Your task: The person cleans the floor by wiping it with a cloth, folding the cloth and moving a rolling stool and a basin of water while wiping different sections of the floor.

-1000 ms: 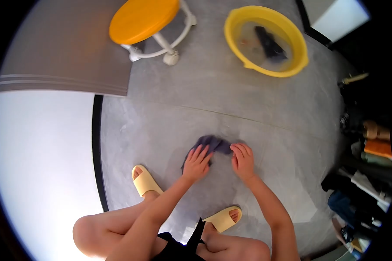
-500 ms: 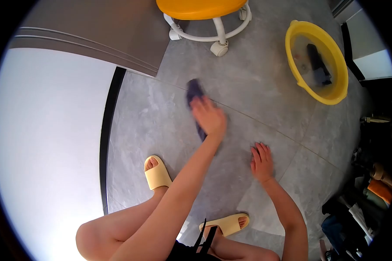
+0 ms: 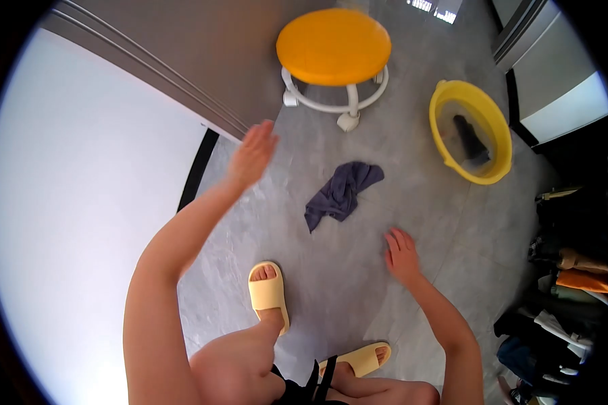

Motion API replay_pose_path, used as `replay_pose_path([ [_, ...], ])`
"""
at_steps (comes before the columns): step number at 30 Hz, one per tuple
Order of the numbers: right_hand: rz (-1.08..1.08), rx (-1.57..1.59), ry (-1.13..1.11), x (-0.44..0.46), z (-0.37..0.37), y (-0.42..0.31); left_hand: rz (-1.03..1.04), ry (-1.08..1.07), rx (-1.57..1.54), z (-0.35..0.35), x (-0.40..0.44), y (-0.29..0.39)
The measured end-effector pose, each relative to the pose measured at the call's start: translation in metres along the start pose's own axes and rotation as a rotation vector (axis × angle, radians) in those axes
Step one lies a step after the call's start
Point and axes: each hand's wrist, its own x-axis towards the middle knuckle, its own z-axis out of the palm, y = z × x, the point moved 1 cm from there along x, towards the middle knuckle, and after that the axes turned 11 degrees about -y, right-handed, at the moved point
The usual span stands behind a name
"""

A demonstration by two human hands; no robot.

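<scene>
A dark purple-grey cloth [image 3: 341,194] lies crumpled on the grey tiled floor [image 3: 331,270], touched by neither hand. Up and to the left of it, my left hand [image 3: 253,155] is in the air near the corner of the white wall panel, fingers stretched out and holding nothing. My right hand [image 3: 402,255] rests against the floor to the lower right of the cloth, its fingers extended and empty.
A yellow basin [image 3: 496,131] with water and a dark object [image 3: 471,140] stands at the upper right. Beyond the cloth is an orange stool [image 3: 334,47] on white casters. Clothes [image 3: 581,280] pile along the right. My feet wear pale yellow slides [image 3: 268,295].
My left hand has let go of the cloth and moved up and left. The cloth now lies bunched on the floor. My right hand stays on the floor, and the view has shifted.
</scene>
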Motion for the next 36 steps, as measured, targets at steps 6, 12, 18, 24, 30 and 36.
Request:
replay_pose_path([
  [6, 0.191, 0.449, 0.290, 0.139, -0.044, -0.040, -0.147, -0.145, 0.133, 0.014, -0.016, -0.049],
  [12, 0.498, 1.633, 0.205, 0.275, -0.130, -0.091, -0.279, 0.013, -0.324, 0.003, -0.010, -0.045],
  [18, 0.691, 2.056, 0.420, 0.371, -0.151, -0.082, -0.292, 0.104, -0.802, -0.007, 0.013, -0.051],
  [24, 0.855, 1.857, 0.575, 0.406, -0.125, -0.049, -0.395, 0.101, -1.821, 0.098, 0.102, 0.015],
  [30, 0.675, 1.893, 0.460, 0.432, -0.130, -0.011, -0.575, -0.018, -2.220, 0.103, 0.129, 0.042],
  [36, 0.726, 1.759, 0.341, 0.448, -0.124, -0.002, -0.595, 0.067, -2.304, 0.087, 0.121, 0.041],
])
